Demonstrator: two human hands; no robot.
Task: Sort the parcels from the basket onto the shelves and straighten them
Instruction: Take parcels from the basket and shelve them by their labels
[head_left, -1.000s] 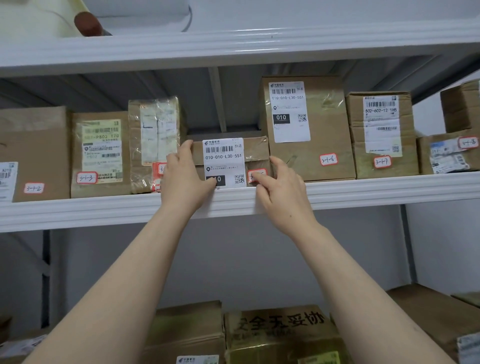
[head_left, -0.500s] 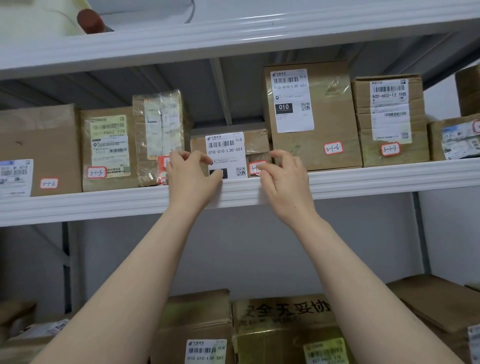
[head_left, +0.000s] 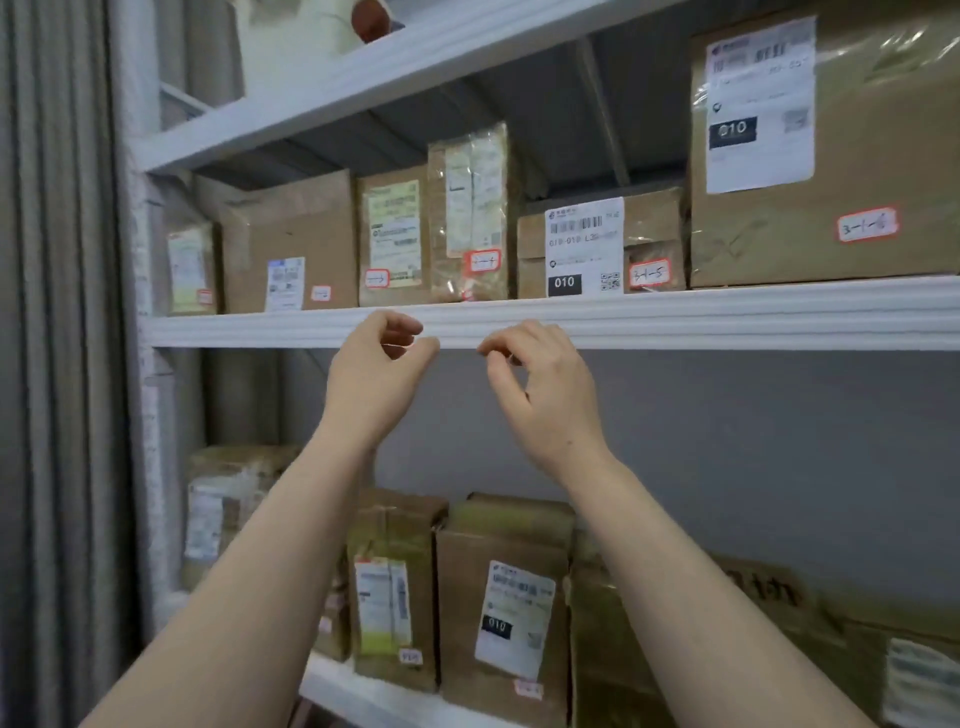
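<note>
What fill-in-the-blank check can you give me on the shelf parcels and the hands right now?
1. The low parcel bears a red-bordered sticker reading ____.
2. The left hand and the right hand hold ____.
3. The big parcel just right of the low one stands ____ than it.
Missing words: 3-1-5; nothing; taller.

Grey curtain (head_left: 52, 312) in vertical folds, far left. Plain grey wall (head_left: 727, 441) behind. Reddish-brown rounded object (head_left: 371, 18) at top edge, beside something pale (head_left: 291, 41); identity unclear.
</note>
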